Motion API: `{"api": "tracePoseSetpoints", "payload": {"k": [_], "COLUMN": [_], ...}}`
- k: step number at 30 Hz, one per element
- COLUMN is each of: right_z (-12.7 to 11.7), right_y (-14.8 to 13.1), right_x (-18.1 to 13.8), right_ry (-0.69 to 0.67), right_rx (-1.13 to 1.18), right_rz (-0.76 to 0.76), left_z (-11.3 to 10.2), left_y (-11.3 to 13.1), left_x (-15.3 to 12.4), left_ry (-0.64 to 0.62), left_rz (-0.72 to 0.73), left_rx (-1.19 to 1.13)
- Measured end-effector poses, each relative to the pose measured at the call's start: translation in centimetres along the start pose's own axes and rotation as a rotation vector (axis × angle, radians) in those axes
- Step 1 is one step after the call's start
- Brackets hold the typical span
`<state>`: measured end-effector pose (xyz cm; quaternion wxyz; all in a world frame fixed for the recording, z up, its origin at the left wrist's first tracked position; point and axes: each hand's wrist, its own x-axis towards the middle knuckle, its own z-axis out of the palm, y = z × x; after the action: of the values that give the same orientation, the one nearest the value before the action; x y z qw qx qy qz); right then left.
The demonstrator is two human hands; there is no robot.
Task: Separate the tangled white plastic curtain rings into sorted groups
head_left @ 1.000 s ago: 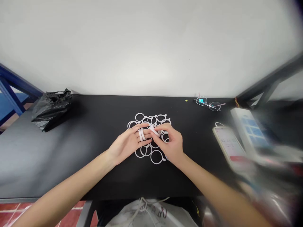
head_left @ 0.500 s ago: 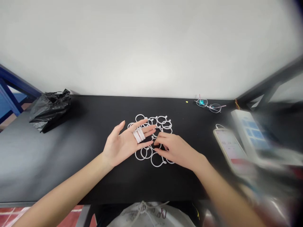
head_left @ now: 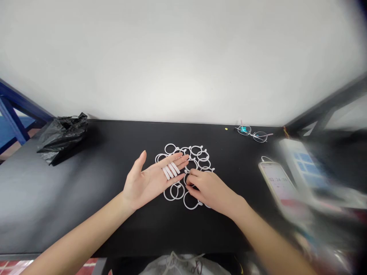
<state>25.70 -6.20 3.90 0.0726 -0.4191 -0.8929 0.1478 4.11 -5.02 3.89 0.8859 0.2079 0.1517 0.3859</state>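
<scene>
Left hand [head_left: 155, 179]: held palm up above the worktop [head_left: 123, 141], thumb raised and spread apart, fingers extended and unclenched. Four short white strips [head_left: 171, 170] were carried side by side across those fingers, supported from beneath rather than gripped.

Right hand [head_left: 212, 189]: held palm down, just beside the left fingertips, with its fingers bent and lowered over the middle of a cluster of thin white rings [head_left: 191, 209]. The fingertips were partly hidden; whether a ring was grasped there could not be told.

The rings were scattered on the worktop beneath and around both hands, many of them overlapped, each fitted with a small tab where this could be made out. Several were partly covered by the hands.

Surroundings: a crumpled black plastic bag [head_left: 63, 137] was noted at the far left, well apart from the rings. A pair of glasses [head_left: 252, 134] was seen near the back edge on the right, lenses up, with a small yellow speck [head_left: 226, 129] to its left. Nearer the right arm, a phone [head_left: 276, 183] was laid screen up, digits displayed, beside a white box [head_left: 305, 164] marked with blue panels. Objects farther right were blurred.
</scene>
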Motion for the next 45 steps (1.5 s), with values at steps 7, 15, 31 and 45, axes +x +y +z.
{"api": "tracePoseSetpoints", "payload": {"k": [7, 15, 31, 45], "right_z": [0.1, -2.2, 0.0, 0.7], "right_y": [-0.3, 1.0, 0.2, -3.3], "right_x": [0.1, 0.2, 1.3, 0.6], "right_ry": [-0.014, 0.254, 0.543, -0.003], "right_rx": [0.054, 0.861, 1.282, 1.412], "right_rz": [0.021, 0.319, 0.289, 0.094], "left_z": [0.4, 0.3, 0.5, 1.0], "left_y": [0.2, 0.1, -0.3, -3.9], "left_x": [0.0, 0.1, 0.1, -1.4], "left_ry": [0.037, 0.120, 0.087, -0.417], "left_rz": [0.006, 0.101, 0.124, 0.294], "left_rx": [-0.013, 0.235, 0.280, 1.595]}}
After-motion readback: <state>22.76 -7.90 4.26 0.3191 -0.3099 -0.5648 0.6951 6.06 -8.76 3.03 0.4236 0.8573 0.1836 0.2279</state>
